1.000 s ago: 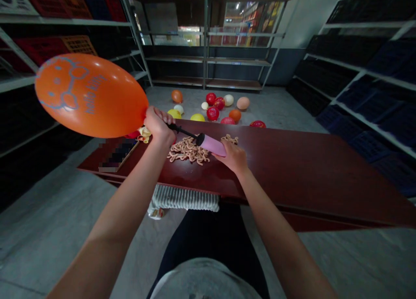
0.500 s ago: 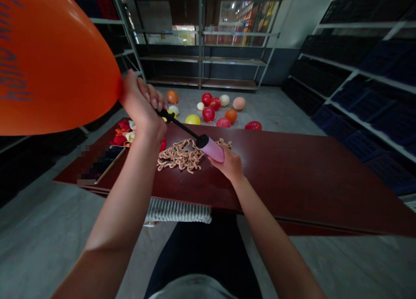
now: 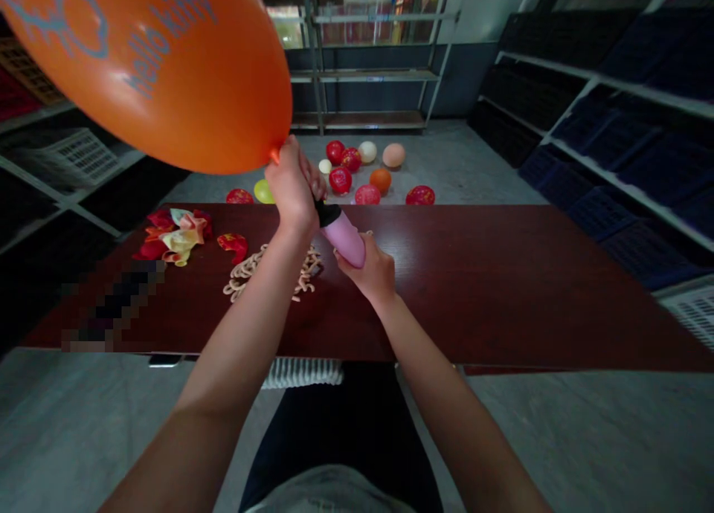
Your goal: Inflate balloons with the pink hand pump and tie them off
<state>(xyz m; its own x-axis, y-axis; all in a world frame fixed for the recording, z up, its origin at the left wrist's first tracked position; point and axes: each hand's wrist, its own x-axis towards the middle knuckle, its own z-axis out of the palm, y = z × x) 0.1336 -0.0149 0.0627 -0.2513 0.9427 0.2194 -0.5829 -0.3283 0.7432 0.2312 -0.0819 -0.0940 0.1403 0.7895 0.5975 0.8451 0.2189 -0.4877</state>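
A large inflated orange balloon (image 3: 206, 89) with blue lettering fills the upper left. My left hand (image 3: 295, 182) is closed around its neck and the black end of a hand balloon pump. The pump's pink barrel (image 3: 346, 238) slants down to the right, with my right hand (image 3: 371, 268) wrapped around its lower end. Fingers hide where balloon and pump meet. Under my left forearm lies a heap of tan curled pieces (image 3: 248, 273) on the table. Limp, uninflated balloons (image 3: 181, 238) lie to the left, with a single red one (image 3: 233, 245) nearer the heap.
The dark red-brown table (image 3: 502, 282) spans the width before me. Several inflated balloons (image 3: 380, 181) rest on the floor beyond it. Metal shelving (image 3: 379, 76) stands behind, with crates (image 3: 613, 178) on racks at right. A blurred-out dark object (image 3: 126, 297) lies at the table's left.
My hands have come closer together, and the black rod that showed between them has gone into the pink barrel. The balloon has shifted right in view as the camera turned and tilted down.
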